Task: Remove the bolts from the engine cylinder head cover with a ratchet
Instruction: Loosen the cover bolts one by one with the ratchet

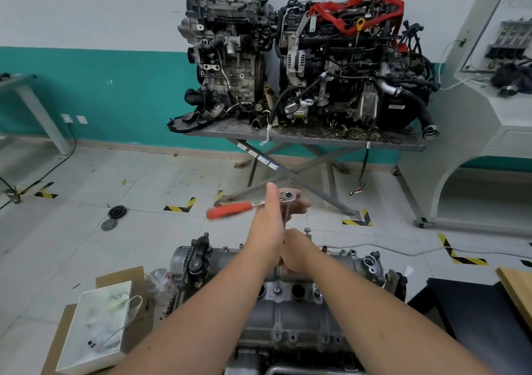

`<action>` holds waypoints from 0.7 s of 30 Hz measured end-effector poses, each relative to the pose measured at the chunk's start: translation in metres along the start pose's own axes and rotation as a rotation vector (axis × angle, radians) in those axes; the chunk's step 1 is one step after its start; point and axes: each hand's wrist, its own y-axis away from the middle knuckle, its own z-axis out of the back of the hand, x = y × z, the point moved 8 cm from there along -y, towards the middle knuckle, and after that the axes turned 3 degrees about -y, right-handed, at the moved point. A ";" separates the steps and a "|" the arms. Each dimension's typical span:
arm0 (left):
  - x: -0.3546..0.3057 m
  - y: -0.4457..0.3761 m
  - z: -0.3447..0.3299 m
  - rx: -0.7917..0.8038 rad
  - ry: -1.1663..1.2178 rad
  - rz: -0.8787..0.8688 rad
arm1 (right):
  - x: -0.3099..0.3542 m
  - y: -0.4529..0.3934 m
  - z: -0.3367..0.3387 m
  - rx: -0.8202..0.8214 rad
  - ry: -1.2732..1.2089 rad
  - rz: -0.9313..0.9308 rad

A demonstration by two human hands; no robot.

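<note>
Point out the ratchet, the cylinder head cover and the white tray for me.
ratchet (230, 209): head view, on its orange handle.
cylinder head cover (290, 314): head view, on its bare grey top.
white tray (86, 354): head view, on its near rim.

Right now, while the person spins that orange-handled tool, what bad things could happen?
1. The left hand lies open against the ratchet head, not wrapped round it, and the orange handle is blurred mid-swing, so it might slip off the bolt.
2. The right hand grips the extension just above the cylinder head cover; a slip could knock knuckles on metal.
3. A loosened bolt could drop into an open round hole.
</note>
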 end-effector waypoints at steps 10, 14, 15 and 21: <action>-0.025 -0.021 0.005 0.107 -0.270 0.202 | 0.002 0.001 -0.004 0.041 -0.057 0.023; -0.047 -0.024 -0.005 0.295 -0.773 0.186 | 0.001 -0.002 -0.006 0.046 -0.041 0.037; -0.053 -0.024 -0.010 0.336 -0.912 0.135 | 0.001 -0.002 -0.006 0.050 -0.045 0.036; -0.065 -0.005 -0.036 0.388 -1.688 -0.544 | 0.004 0.001 -0.004 0.044 -0.077 0.051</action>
